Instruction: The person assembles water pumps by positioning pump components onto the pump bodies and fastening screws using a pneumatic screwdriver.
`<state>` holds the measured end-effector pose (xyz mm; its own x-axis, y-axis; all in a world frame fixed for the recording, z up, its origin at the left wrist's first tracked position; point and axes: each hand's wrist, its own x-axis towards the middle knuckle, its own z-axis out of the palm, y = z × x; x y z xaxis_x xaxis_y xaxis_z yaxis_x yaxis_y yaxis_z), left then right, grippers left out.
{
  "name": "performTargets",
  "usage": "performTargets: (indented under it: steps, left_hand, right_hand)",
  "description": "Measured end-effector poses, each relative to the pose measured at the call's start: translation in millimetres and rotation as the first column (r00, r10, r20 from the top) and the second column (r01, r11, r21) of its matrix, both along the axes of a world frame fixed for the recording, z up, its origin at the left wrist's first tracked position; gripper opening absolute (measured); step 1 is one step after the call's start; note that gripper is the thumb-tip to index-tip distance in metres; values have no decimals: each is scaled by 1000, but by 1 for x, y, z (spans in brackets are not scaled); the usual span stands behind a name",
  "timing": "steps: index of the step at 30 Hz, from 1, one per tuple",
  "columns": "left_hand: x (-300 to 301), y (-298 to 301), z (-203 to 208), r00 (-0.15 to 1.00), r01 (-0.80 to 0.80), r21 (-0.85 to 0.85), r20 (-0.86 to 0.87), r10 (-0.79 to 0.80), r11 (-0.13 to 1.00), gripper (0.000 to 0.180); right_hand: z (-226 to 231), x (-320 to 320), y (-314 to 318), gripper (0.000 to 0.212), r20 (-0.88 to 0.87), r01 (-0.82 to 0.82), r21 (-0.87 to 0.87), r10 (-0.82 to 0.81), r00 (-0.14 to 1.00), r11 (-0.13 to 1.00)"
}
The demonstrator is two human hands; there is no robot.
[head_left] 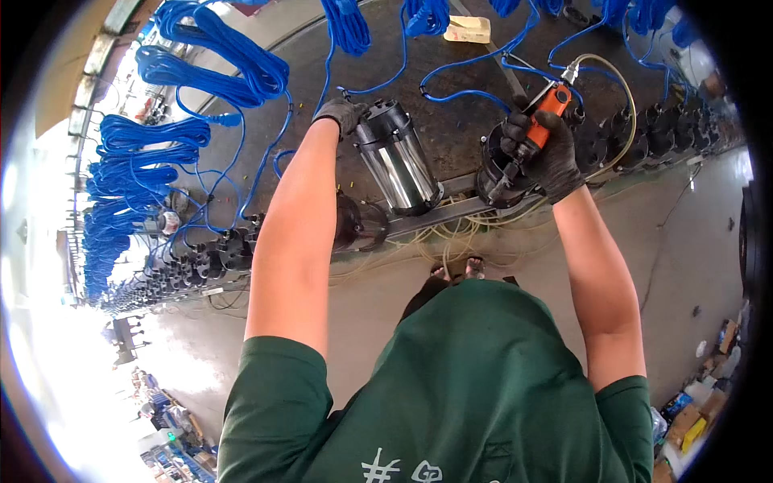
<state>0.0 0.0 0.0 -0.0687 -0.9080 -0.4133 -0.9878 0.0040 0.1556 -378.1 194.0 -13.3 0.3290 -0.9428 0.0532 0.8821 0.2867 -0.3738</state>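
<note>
Dark, scuffed bench (386, 60); grey, smooth floor (684, 258) below, clutter (692, 414) piled lower R. Blue coiled cables (229, 56), ropy, along bench's far side. Mirror-shiny steel cylinder (403, 173) w/ black top sits nr bench's near edge, betw. 2 dark-gloved hands. L hand (345, 114): fingers bent at its top, can't tell if gripping. R hand (554, 157): fingers wrapped round orange tool (554, 103), w/ thin translucent hose (633, 101), over round black part (489, 179).
</note>
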Motion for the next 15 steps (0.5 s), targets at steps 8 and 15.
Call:
performTargets:
  steps: [8,15]
  left_hand:
    - [-5,60,15,998,29,-174,-45,-38,984,55]
    - [-42,202,42,971,143,-253,-153,-186,957,27]
  right_hand:
    - [5,10,-1,45,37,3,-14,-3,999,1000]
    - [30,28,14,51,-190,211,-160,-239,952,964]
